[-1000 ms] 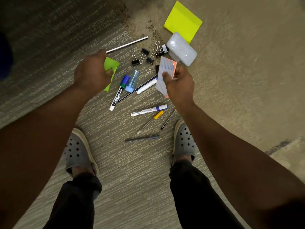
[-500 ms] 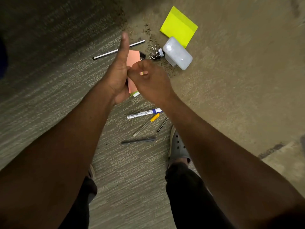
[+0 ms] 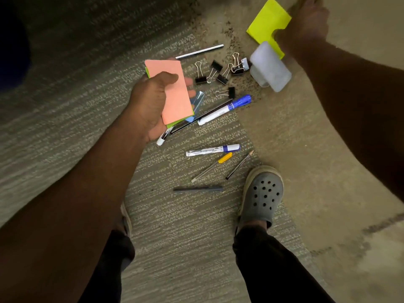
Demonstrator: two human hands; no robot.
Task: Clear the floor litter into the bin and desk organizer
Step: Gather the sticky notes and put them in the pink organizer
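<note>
My left hand (image 3: 153, 103) is shut on an orange card (image 3: 172, 90) stacked over a green card (image 3: 175, 124), held above the litter. My right hand (image 3: 306, 20) lies on the right edge of the yellow sticky pad (image 3: 266, 25) at the top; its fingers run out of view. On the floor lie several black binder clips (image 3: 215, 73), a white plastic box (image 3: 270, 66), a blue-capped marker (image 3: 225, 109), a second marker (image 3: 213, 149), a yellow-capped pen (image 3: 212, 167), a pencil (image 3: 239, 165), a grey pen (image 3: 197, 189) and a white stick (image 3: 200, 53).
My right foot in a grey clog (image 3: 262, 193) stands just right of the pens. My left arm hides most of my left shoe (image 3: 126, 217). Dark crumbs (image 3: 231, 38) are scattered where the ribbed carpet meets the smooth tan floor (image 3: 328, 149).
The orange card passed from my right hand into my left, on top of the green one. My right hand then swung up and right onto the yellow pad.
</note>
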